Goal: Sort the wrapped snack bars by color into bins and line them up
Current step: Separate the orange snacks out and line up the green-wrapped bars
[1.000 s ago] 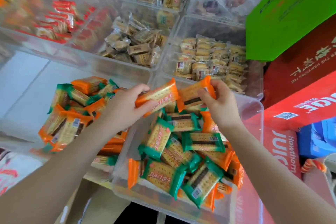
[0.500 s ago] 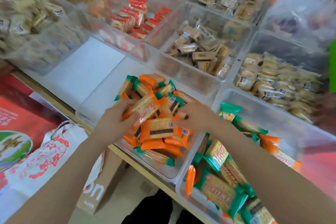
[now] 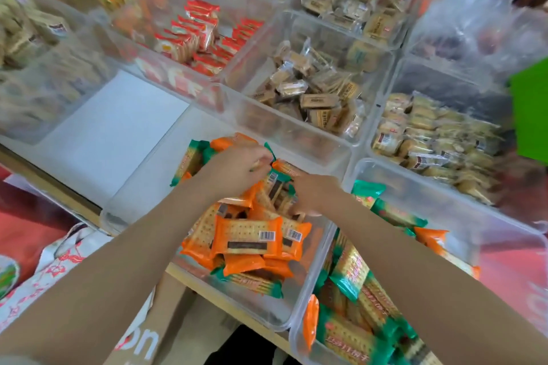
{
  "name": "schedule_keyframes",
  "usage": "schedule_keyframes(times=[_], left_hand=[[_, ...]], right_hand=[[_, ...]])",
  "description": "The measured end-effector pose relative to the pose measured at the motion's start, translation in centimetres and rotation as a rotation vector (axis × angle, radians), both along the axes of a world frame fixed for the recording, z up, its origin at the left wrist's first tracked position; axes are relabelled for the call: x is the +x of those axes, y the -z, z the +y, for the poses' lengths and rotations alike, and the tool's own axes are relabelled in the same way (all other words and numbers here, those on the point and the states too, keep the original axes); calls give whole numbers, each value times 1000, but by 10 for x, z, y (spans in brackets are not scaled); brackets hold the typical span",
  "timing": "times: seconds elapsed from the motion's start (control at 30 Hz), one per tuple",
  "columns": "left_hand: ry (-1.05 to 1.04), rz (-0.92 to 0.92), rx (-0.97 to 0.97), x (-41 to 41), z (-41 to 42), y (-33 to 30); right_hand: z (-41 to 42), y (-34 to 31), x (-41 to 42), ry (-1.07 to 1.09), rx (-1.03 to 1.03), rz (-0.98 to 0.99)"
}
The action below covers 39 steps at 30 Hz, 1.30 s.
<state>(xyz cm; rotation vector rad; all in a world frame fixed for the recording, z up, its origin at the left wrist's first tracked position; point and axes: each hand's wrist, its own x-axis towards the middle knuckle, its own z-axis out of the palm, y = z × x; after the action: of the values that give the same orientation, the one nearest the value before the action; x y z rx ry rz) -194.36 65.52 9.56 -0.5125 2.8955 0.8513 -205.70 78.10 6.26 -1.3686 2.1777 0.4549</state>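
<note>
Both hands moved into left bin [image 3: 124,210] | left hand [image 3: 237,169] pinches green wrapper; right hand [image 3: 314,195] grip unclear | bars [image 3: 246,237] light, crinkly, slippery: hold mid-body.

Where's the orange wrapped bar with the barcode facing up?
In the head view, the orange wrapped bar lies atop the pile in the clear plastic bin, centre frame, between both forearms.

Both hands [image 3: 237,169] carried orange bars [image 3: 247,235] into the left bin [image 3: 139,204].
</note>
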Motion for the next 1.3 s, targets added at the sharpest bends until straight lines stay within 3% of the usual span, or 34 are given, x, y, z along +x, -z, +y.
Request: schedule_keyframes(times=[0.1,0.2,0.33,0.43,0.53,0.67,0.83,0.93,1.0,1.13,1.3], left_hand=[[167,-172,-93,-28,3,13],[232,-345,-83,-40,5,27],[306,-466,-168,-40,6,39],[356,-557,-312,-44,5,41],[352,-542,-265,-49,6,32],[243,-361,-87,-45,19,7],[-2,136,41,-33,53,-34],[-19,275,103,-26,86,-53],[31,253,134,-26,106,-59],[102,147,240,-29,144,-45],[256,-29,56,-31,188,-14]], right_hand=[[1,-9,-4,56,-90,-148],[12,-27,-11,141,-344,-289],[50,-58,-27,387,-723,-364],[84,-62,-36,687,-868,-456],[118,-50,-42,1035,-953,-707],[152,-30,-47,1274,-946,-780],[172,-13,-48,1147,-777,-678],[177,-3,-48,886,-555,-410],[186,0,-50,722,-488,-230],[224,-5,-69,661,-505,-107],[272,-12,-75,406,-355,-227]])
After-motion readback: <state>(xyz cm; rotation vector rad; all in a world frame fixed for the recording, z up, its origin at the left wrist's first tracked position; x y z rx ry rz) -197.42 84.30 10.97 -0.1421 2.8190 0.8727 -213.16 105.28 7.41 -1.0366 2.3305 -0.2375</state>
